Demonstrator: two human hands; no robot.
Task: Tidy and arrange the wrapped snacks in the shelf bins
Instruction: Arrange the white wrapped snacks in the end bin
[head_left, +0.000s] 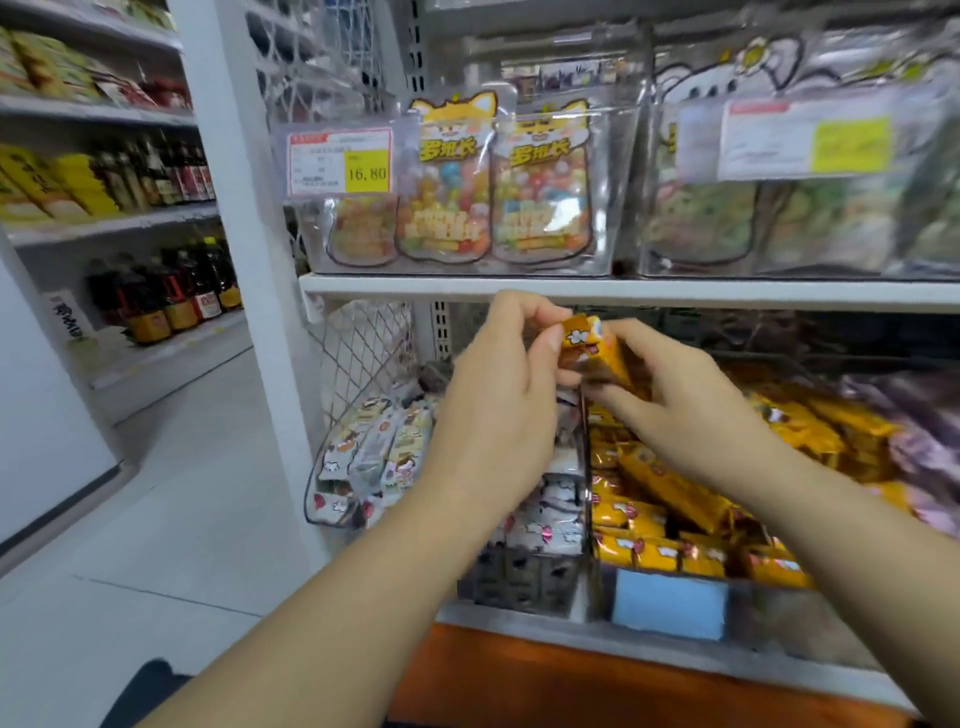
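Upper shelf board (727, 293) noted directly over work zone; little headroom left beneath its edge. Yellow-wrapped snacks (675, 488) found loosely heaped in lower bin, right of clear divider (587, 467); white-wrapped snacks (374, 447) stacked left of it. Left hand (498, 395) and right hand (670, 395) recorded above divider, both pinching one yellow snack bar (592, 348), held just below shelf edge. Judged: bar to be squared, then lowered flat onto yellow side, aligned with front row. Divider rim and shelf edge to be avoided; room for movement judged better toward bin front.
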